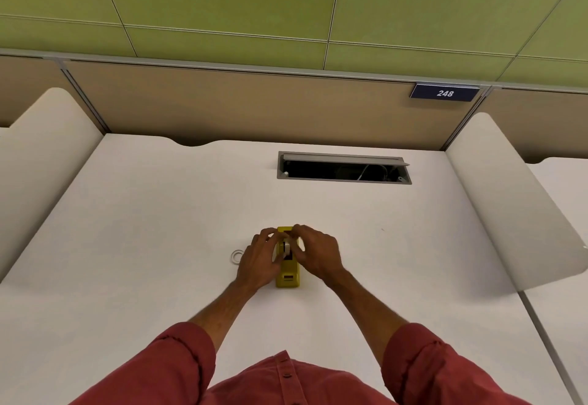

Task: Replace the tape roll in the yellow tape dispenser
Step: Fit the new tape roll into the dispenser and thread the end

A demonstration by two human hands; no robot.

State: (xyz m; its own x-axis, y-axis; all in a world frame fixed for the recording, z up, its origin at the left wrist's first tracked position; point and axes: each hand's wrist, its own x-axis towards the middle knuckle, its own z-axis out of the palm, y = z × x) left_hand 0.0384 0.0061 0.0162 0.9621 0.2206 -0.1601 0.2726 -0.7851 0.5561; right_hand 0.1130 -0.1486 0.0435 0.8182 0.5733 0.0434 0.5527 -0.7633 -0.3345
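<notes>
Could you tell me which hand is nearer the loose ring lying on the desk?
Left. The left hand sits just right of the ring; the right hand is beyond the dispenser.

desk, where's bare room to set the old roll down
Bare desk lies left of the loose tape ring, and right of the right hand out to the side divider. It is crowded at the yellow dispenser, with the left hand alongside.

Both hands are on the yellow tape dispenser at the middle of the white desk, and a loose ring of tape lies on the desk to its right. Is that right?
Not quite. In the head view the loose tape ring lies to the left of the yellow tape dispenser, beside the left hand, not to its right. The rest holds: both hands, left and right hand, are on the dispenser on the white desk.
</notes>
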